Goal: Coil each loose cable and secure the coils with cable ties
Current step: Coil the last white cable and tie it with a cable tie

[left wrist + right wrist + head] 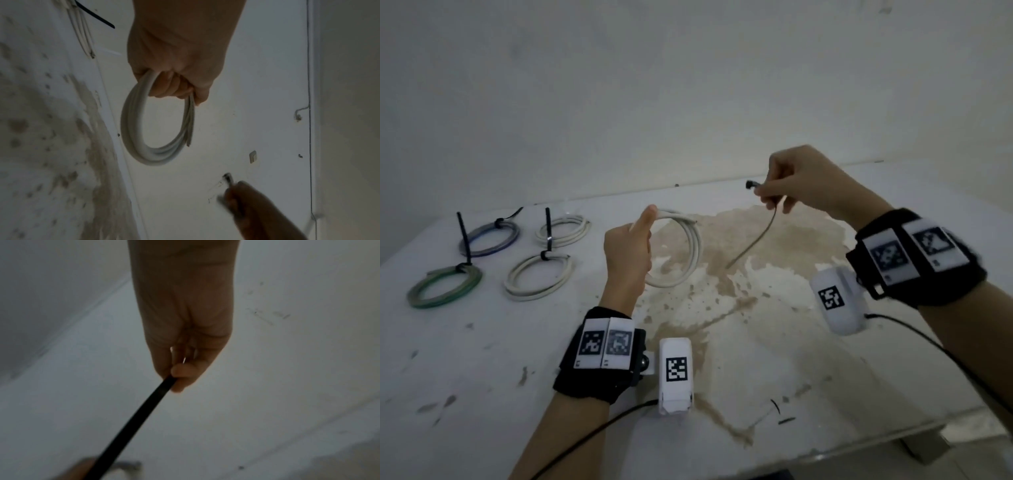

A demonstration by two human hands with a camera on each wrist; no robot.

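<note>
Left hand (627,251): grips white cable coil (681,250), raised over the surface (774,342) centre. Right hand (803,183): pinches black cable tie (756,236). Four tied coils (482,253): far-left corner.

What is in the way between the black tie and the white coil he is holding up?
Nothing visible. The left hand holds the white coil above the table; the right hand pinches the cable tie beside it, with open air between them.
</note>
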